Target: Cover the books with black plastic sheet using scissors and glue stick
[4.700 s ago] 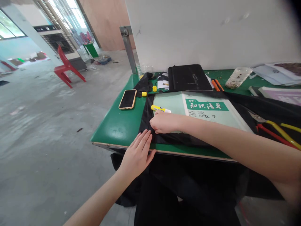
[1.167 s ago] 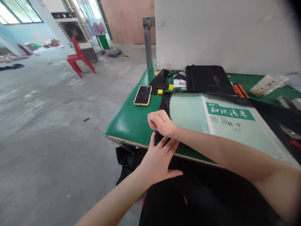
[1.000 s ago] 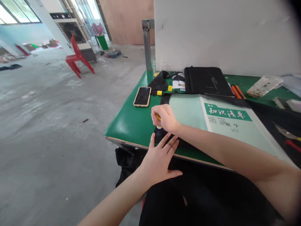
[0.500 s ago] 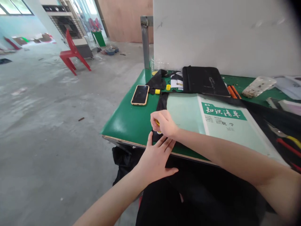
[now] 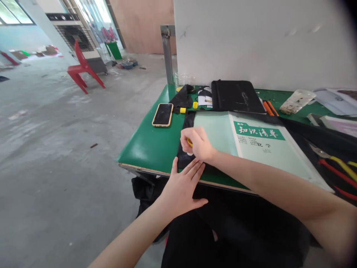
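My right hand (image 5: 196, 143) is closed round a yellow and white glue stick (image 5: 190, 146), its tip pointing down at a strip of black cloth (image 5: 184, 143) at the table's near left edge. My left hand (image 5: 182, 188) lies flat, fingers stretched out, pressing the black cloth where it hangs over the table edge, just below my right hand. A pale green book (image 5: 251, 143) lies on the cloth to the right of my right hand.
On the green table (image 5: 147, 145) lie a phone (image 5: 162, 114), two yellow caps (image 5: 182, 110), a black pouch (image 5: 235, 96), orange pens (image 5: 268, 108), a plastic bag (image 5: 297, 100) and red and yellow cutters (image 5: 333, 165). A white board stands behind. A red chair (image 5: 82, 70) stands on the floor at left.
Earlier the glue stick lay on the cloth by the book; my right hand now grips it upright over the cloth. My left hand slid right along the table edge to beneath the right hand.
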A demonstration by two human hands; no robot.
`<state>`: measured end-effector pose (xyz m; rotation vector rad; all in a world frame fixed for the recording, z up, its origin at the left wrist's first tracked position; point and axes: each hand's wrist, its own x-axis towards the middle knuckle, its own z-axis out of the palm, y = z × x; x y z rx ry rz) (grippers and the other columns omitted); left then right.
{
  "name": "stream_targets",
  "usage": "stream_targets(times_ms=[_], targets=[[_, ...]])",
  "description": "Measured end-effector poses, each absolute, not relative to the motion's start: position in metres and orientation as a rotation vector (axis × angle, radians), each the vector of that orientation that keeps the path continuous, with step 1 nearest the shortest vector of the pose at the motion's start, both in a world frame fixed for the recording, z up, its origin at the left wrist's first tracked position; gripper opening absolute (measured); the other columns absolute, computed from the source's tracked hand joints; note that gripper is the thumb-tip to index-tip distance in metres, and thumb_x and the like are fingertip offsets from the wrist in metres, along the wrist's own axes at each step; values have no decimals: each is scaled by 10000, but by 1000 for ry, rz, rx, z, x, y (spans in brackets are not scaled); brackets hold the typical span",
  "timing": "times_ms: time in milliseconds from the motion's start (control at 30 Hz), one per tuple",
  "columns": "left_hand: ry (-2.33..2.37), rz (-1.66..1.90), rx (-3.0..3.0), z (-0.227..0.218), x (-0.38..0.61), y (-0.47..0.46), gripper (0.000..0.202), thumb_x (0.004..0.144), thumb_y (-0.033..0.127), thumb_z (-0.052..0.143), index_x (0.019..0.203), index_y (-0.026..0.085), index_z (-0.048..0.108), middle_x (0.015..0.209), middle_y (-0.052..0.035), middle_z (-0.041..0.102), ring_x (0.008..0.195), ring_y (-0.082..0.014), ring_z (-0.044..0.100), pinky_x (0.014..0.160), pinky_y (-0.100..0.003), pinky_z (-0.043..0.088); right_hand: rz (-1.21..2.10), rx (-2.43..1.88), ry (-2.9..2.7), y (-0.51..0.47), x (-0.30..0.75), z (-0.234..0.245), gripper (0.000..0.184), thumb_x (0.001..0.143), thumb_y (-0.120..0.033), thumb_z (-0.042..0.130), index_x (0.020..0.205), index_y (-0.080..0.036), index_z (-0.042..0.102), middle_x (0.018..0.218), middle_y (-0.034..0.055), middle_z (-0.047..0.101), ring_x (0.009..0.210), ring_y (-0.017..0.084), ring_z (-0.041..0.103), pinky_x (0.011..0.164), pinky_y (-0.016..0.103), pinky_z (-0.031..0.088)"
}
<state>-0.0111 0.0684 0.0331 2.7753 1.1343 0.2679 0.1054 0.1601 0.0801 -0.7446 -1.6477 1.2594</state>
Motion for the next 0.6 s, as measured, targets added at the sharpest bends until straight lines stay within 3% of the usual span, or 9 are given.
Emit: stream_targets(times_ms=[600], targets=[[1133, 271, 2800, 32, -10, 70, 848, 825, 641, 427, 1474, 146, 196, 1497, -144, 283, 1390, -310, 221, 1092, -606, -71, 1382, -759, -1542, 164, 113, 87, 311, 754, -147, 370, 445, -182, 375, 390, -46, 361, 392, 54, 312, 392, 185, 249]])
